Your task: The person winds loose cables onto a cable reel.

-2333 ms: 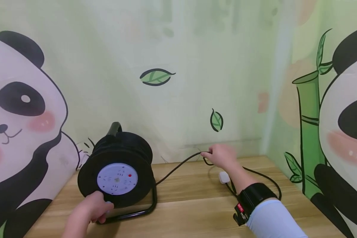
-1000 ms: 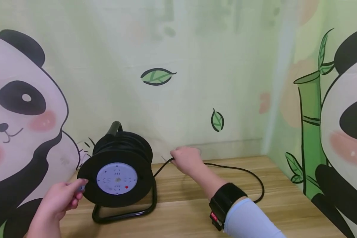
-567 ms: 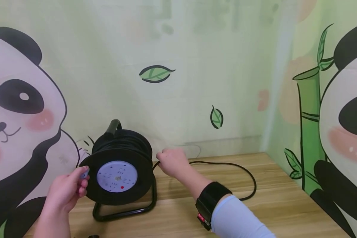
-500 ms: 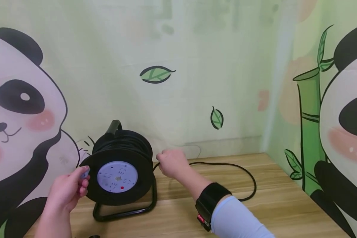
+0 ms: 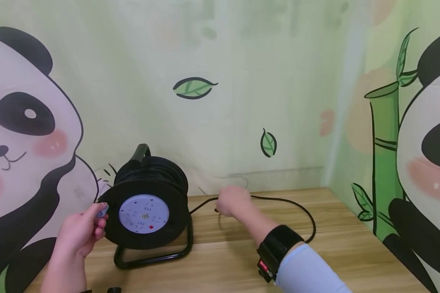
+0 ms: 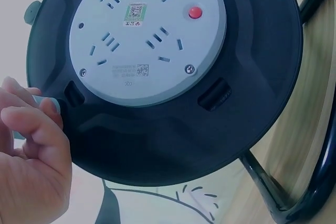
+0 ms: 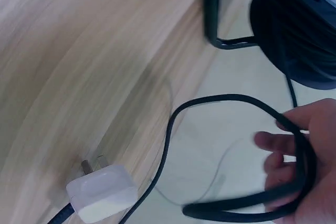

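A black cable reel (image 5: 146,211) with a pale round socket panel (image 6: 147,40) stands left of centre on its tube stand (image 5: 155,260). At the reel's left rim, my left hand (image 5: 81,232) pinches the small blue-grey knob (image 5: 102,210) of the disc. To the right of the reel, my right hand (image 5: 234,201) holds the black cable (image 5: 201,206), which runs from the reel into the fingers. Beyond the hand the cable loops right over the table. In the right wrist view a white plug (image 7: 102,192) lies on the wood; the right arm hides it in the head view.
A wooden table (image 5: 212,264) backs onto a printed panda curtain (image 5: 220,122). A dark round object (image 5: 114,289) shows at the bottom edge of the head view. The carrying handle (image 5: 142,150) rises behind the reel.
The socket panel has turned, its red button going from upper right to lower right. My left hand moved round to the left rim. My right hand went left towards the reel, then slightly back right.
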Tool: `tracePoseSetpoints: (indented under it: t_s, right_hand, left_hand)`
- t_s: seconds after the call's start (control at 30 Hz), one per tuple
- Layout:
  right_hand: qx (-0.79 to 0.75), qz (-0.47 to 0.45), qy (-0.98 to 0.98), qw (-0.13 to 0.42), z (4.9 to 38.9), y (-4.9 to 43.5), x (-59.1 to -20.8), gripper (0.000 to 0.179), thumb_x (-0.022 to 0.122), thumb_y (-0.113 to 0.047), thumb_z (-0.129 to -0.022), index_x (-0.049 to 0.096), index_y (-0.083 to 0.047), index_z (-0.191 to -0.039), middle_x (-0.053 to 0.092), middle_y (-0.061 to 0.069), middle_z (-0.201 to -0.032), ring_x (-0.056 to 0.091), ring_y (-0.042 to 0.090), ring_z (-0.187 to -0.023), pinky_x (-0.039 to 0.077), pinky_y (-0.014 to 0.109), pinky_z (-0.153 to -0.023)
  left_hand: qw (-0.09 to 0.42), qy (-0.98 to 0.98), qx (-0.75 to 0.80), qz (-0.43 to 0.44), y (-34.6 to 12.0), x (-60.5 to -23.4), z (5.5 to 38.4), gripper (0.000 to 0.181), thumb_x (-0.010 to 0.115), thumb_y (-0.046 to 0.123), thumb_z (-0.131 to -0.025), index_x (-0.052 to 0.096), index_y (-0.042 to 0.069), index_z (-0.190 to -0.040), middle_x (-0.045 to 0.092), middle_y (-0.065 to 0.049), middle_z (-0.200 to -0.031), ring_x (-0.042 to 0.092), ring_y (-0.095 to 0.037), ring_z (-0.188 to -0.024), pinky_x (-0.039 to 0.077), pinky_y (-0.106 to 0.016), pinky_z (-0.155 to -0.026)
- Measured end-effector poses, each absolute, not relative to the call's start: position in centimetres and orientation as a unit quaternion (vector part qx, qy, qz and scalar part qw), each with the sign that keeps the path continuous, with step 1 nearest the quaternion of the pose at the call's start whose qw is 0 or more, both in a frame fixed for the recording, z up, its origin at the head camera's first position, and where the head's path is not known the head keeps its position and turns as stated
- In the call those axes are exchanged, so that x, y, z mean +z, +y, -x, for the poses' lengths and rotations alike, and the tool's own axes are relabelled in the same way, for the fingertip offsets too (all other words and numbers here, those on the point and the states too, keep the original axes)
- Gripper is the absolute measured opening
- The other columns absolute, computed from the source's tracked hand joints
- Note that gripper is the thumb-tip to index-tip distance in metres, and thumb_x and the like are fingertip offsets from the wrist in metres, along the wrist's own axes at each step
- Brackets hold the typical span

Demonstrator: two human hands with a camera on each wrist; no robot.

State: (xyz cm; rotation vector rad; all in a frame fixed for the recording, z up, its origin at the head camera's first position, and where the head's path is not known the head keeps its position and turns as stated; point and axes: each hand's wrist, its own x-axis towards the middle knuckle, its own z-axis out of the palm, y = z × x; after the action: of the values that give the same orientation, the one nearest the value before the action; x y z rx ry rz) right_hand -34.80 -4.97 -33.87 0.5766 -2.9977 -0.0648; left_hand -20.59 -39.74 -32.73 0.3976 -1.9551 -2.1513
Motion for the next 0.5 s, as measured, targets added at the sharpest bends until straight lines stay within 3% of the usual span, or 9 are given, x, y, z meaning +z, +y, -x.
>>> tracePoseSetpoints:
  t_s: [0.17, 0.33, 0.4, 0.5]
  right_hand:
    - [0.043, -0.179, -0.983, -0.011, 34.7, -4.0, -33.3, 0.028, 0.051, -0.021, -0.092, 0.059, -0.015, -0.066, 0.053, 0.003, -0.068, 0.047, 0.016, -0.055, 0.040, 0.030, -0.044]
    - [0.012, -0.156, -0.988, 0.015, 34.6, -3.2, -32.9, 0.036, 0.056, -0.046, -0.092, 0.067, -0.014, -0.081, 0.060, 0.004, -0.077, 0.054, 0.018, -0.065, 0.047, 0.036, -0.053]
    - [-0.022, -0.148, -0.988, 0.027, 34.4, -3.0, -32.7, 0.045, 0.058, -0.060, -0.087, 0.067, -0.016, -0.081, 0.061, 0.002, -0.078, 0.055, 0.017, -0.066, 0.048, 0.037, -0.055]
    - [-0.056, -0.144, -0.988, 0.029, 34.1, -3.0, -32.4, 0.049, 0.059, -0.065, -0.083, 0.063, -0.017, -0.073, 0.058, 0.000, -0.070, 0.053, 0.014, -0.061, 0.046, 0.034, -0.052]
  left_hand:
    - [0.104, -0.666, -0.726, -0.136, -40.0, -32.7, 20.7, 0.037, 0.066, 0.039, -0.090, 0.062, 0.007, -0.072, 0.053, 0.003, -0.058, 0.047, -0.008, -0.044, 0.046, -0.021, -0.044]
    - [0.101, -0.664, -0.728, -0.137, -40.0, -32.9, 20.8, 0.035, 0.067, 0.037, -0.090, 0.062, 0.007, -0.071, 0.053, 0.003, -0.058, 0.047, -0.008, -0.044, 0.045, -0.022, -0.044]
    - [0.100, -0.664, -0.728, -0.138, -40.0, -32.9, 20.8, 0.035, 0.067, 0.038, -0.090, 0.062, 0.008, -0.071, 0.053, 0.003, -0.059, 0.047, -0.008, -0.044, 0.046, -0.021, -0.044]
    - [0.102, -0.666, -0.726, -0.137, -39.9, -32.9, 20.7, 0.035, 0.068, 0.038, -0.089, 0.062, 0.008, -0.071, 0.054, 0.003, -0.058, 0.047, -0.007, -0.044, 0.046, -0.021, -0.044]
